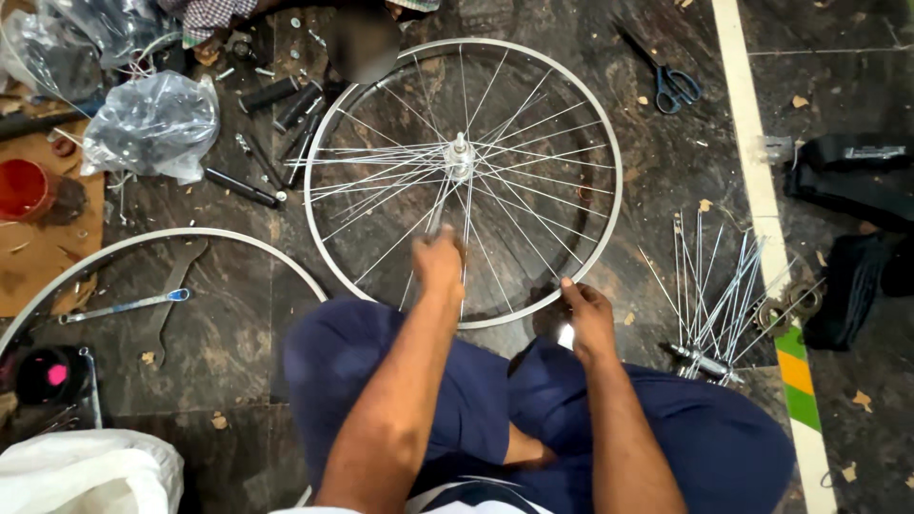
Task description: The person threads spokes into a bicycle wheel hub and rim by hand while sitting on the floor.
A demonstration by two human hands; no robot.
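Observation:
A silver bicycle wheel rim (609, 162) with thin spokes and a central hub (459, 157) lies flat on the dark floor before my knees. My left hand (439, 265) is closed on a slim metal tool or spoke among the spokes, just below the hub. My right hand (586, 314) grips the near right edge of the rim, fingers curled over it. My legs in dark blue trousers sit beneath the near part of the wheel.
A second bare rim (143, 238) lies at the left with a wrench (124, 306) inside it. Loose spokes (709, 286) are heaped at the right. Scissors (671, 84), plastic bags (152, 124), black handlebar grips (271, 93), a red cup (21, 187) and dark cloth (847, 181) lie around.

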